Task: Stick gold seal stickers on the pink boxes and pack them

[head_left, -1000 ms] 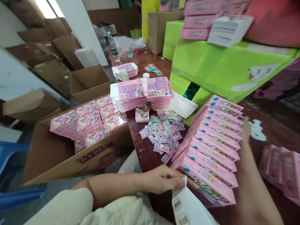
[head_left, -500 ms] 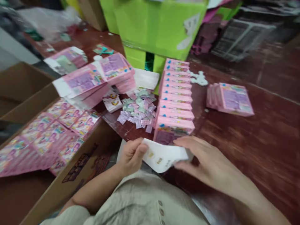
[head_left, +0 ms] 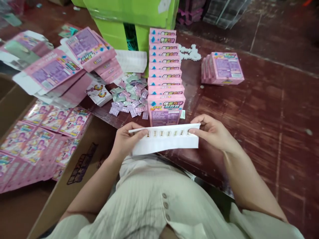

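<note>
A white paper strip (head_left: 171,142), folded along its top edge and printed with a row of small round labels, is stretched between my hands close to my body. My left hand (head_left: 128,137) pinches its left end, thumb on top. At the right end, my right hand (head_left: 211,131) grips it between thumb and fingers. Just beyond the paper stands a row of pink boxes (head_left: 165,103) packed one behind another. Left of that row lies a heap of small pastel sachets (head_left: 132,94), beside a stack of white printed cards (head_left: 98,94).
At left, a brown carton (head_left: 84,166) holds several pink boxes. Flattened pink boxes (head_left: 54,69) are piled behind it. A green carton (head_left: 109,33) stands at the back. More pink boxes (head_left: 226,68) and white pieces (head_left: 190,53) lie on the right of the dark red table (head_left: 261,126).
The paper was bent and tilted between my hands; now it is drawn out straight and level. My right hand has closed on its end. The view has shifted.
</note>
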`<state>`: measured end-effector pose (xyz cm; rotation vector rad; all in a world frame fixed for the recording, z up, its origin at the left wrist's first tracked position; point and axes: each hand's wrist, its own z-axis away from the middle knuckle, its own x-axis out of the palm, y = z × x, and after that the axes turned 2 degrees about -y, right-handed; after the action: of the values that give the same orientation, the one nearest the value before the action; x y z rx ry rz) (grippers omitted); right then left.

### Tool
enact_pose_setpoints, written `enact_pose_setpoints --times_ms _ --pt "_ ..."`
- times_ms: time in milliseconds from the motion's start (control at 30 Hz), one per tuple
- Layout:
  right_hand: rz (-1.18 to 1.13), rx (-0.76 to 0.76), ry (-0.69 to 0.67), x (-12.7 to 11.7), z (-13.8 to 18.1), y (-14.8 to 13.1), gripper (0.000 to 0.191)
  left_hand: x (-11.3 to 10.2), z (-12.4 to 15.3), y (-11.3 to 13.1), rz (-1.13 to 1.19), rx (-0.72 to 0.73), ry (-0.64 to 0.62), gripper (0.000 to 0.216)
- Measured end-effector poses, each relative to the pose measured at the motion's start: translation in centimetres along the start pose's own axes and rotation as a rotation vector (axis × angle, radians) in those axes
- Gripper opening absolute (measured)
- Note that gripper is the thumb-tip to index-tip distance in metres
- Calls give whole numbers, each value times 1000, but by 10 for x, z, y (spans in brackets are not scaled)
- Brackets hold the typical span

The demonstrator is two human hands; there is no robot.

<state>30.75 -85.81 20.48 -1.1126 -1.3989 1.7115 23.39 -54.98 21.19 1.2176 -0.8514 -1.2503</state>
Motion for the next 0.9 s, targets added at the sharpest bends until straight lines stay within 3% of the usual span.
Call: enact_pose_setpoints --times_ms 100,267,400,500,767,900 --pt "-62 60 95 6 6 7 46 -2 2 -7 19 -76 50 47" --pt "-151 52 111 17 9 11 47 -1 5 -10 -100 9 136 44" --pt "-128 24 144 22 9 15 38 1 5 -6 -51 33 60 33" --pt "-131 28 161 24 8 20 35 2 5 -7 51 43 -5 46" --pt "23 -85 204 28 1 25 28 -2 2 -10 113 -9 46 35" --pt "47 -69 173 26 -1 25 38 -8 -3 -10 91 -11 108 38"
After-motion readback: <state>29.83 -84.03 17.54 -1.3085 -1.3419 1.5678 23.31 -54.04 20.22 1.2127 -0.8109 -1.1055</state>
